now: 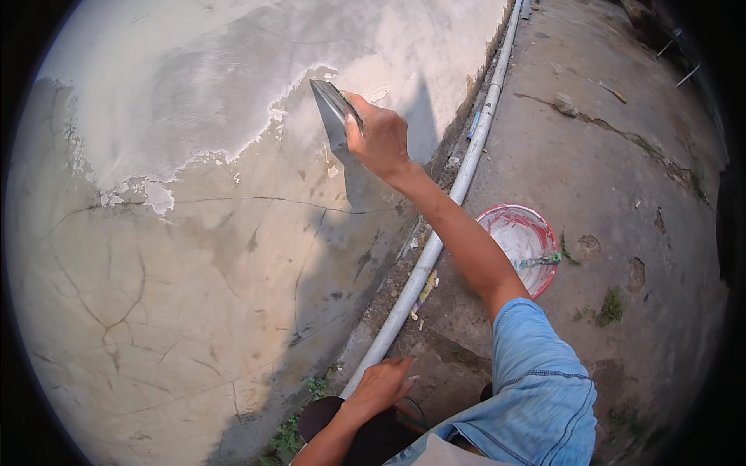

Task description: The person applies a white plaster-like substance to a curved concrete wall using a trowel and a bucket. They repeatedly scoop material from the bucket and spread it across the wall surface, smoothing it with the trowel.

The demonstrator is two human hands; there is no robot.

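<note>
My right hand (379, 133) grips a steel plastering trowel (329, 99), its blade tilted at the wall (171, 287) where a pale, ragged-edged plaster coat (194, 93) meets bare cracked render. My arm casts a shadow on the wall. My left hand (378, 386) is low by my dark-clothed knee, fingers loosely apart, with nothing visible in it. Beside my right forearm, a red-rimmed bucket (524, 233) smeared with white paste sits on the ground, with a green-handled tool (544, 261) in it, partly behind my arm.
A grey pipe (483, 128) runs along the wall's base, with small scraps (426, 291) beside it. The cracked concrete ground (622, 186) has a stone (566, 105) and weed tufts (610, 307). Thin metal rods (687, 75) show at the upper right, and more weeds (289, 435) at lower left.
</note>
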